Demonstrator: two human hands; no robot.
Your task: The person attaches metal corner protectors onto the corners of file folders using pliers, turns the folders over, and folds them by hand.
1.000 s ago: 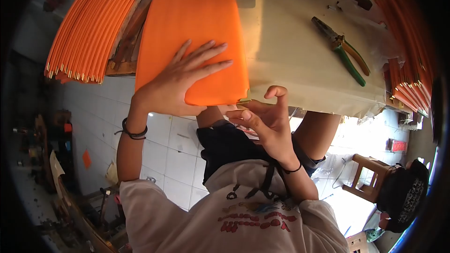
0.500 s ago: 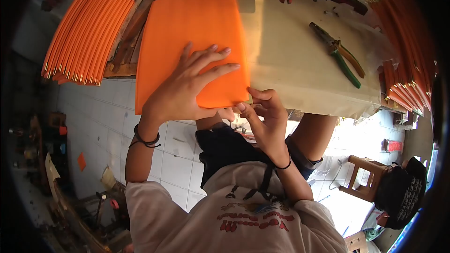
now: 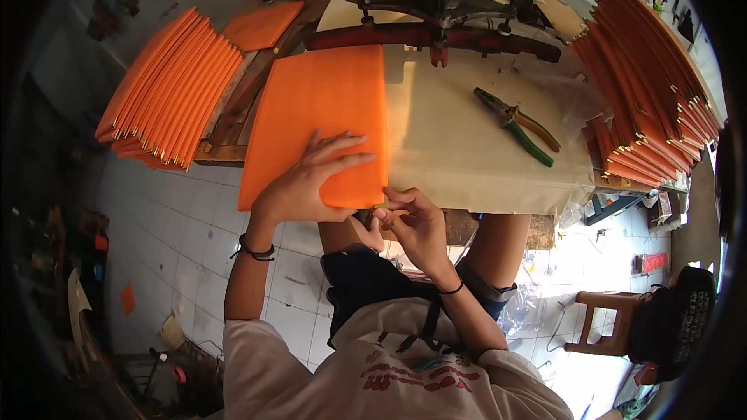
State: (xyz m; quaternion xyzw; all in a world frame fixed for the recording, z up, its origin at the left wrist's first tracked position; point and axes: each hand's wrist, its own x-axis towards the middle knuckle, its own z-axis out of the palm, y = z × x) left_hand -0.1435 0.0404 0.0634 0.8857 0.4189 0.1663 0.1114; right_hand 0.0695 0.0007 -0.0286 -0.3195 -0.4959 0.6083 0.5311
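Note:
A flat orange folder-like cover (image 3: 327, 101) lies on the beige work surface, its near edge at the table's front. My left hand (image 3: 311, 179) rests on its lower part with fingers spread, and the thumb lies along the near edge. At the cover's near right corner, the thumb and fingers of my right hand (image 3: 412, 222) pinch a small gold-coloured piece (image 3: 381, 204). Its exact shape is mostly hidden by the fingertips. Pliers (image 3: 517, 126) with green and yellow handles lie partly open on the beige surface, right of the cover.
Stacked orange covers with gold corners stand at left (image 3: 167, 93) and right (image 3: 646, 101). A dark red bar (image 3: 350, 37) of a black machine crosses the table's far side. Below, a wooden stool (image 3: 599, 323) stands on the tiled floor (image 3: 183, 222).
The view has tilted up, so more of the machine and stacks shows. My right fingers have closed in on the cover's corner, while my left hand stays spread on the cover.

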